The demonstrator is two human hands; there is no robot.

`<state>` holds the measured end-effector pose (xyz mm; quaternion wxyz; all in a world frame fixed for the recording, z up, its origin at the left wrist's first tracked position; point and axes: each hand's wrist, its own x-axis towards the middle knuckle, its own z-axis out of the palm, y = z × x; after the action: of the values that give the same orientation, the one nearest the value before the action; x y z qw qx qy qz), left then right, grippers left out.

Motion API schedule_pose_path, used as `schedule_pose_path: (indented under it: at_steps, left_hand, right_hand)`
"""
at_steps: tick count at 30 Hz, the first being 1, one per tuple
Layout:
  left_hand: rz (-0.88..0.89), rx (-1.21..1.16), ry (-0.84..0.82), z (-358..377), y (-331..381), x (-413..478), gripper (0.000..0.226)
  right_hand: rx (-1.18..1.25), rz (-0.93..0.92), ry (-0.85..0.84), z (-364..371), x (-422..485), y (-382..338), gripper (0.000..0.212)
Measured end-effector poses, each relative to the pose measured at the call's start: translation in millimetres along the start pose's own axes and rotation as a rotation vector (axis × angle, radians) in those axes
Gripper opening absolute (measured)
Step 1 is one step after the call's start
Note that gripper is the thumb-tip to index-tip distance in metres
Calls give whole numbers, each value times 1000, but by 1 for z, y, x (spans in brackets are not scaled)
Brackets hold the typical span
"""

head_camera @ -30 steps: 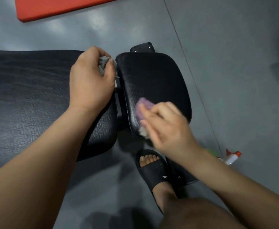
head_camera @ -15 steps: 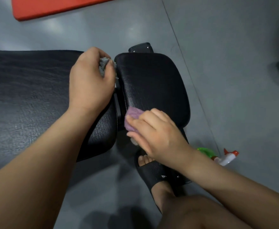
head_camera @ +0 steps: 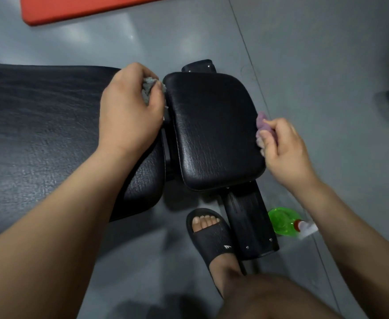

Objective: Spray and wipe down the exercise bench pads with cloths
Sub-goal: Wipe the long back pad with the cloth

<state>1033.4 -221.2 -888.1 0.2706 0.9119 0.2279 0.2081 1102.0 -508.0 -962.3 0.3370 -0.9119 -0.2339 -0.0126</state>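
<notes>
Swept my right hand with purple cloth to right edge of small pad, fingers pinching it; left hand still grips grey cloth.

Spray bottle half-hidden (also blurred)

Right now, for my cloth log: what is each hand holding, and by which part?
Left hand grips a grey cloth bunched in its fist, a tuft showing. Right hand grips a bunched purple cloth at the right edge of the small pad.
</notes>
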Motion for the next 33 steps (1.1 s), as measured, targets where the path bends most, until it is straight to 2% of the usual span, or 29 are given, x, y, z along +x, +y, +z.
schedule_pose_path:
  at_steps: [2,4,7,11,14,19,22,26,28,33]
  left_hand:
    - [-1,2,2,1,-1,0,20]
    - [-3,0,2,1,0,0,20]
    - [-2,5,0,0,0,0,19]
    - [1,10,5,-1,1,0,19]
    - [-5,4,9,0,2,0,17]
    - [-9,-2,21,0,0,0,17]
    - [-3,4,30,0,-1,0,18]
    - [-15,4,38,-1,1,-1,18]
    - [-18,-15,40,-2,2,-2,17]
    - [-17,-25,63,-1,0,-1,16]
  right_hand:
    - [-13,-85,-7,4,-16,-23,14]
    - [-22,-282,-96,6,-37,-49,14]
    - [-27,-456,-206,9,-18,-65,16]
    - [-64,-397,-92,26,64,-64,14]
    - [-8,-361,-42,33,70,-74,8]
    - [146,-527,-296,17,-8,-95,21]
    - [137,-581,-307,22,27,-100,21]
    - [120,-447,-198,41,101,-107,21]
    - [97,-452,-187,41,93,-108,20]
    - [127,-646,-413,15,15,-103,21]
